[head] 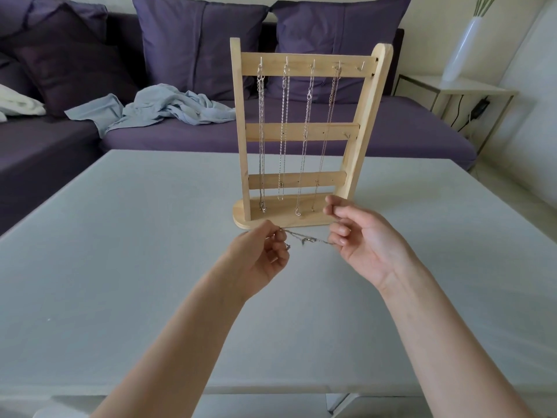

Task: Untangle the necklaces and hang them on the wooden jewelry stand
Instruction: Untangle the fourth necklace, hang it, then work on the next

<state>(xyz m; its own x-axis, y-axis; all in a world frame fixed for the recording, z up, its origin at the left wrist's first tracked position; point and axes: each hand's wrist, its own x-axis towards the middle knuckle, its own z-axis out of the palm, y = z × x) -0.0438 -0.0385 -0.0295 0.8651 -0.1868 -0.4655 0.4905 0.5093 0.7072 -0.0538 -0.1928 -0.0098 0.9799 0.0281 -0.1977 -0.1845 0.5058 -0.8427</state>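
I'm holding the last necklace (304,239) pinched between both hands, left hand (259,254) and right hand (361,236), stretched just above the worktop (120,267) before the stand (301,131). Four are hanging already. Next, I reckon: finding the loop, reaching the free top hook (361,66).
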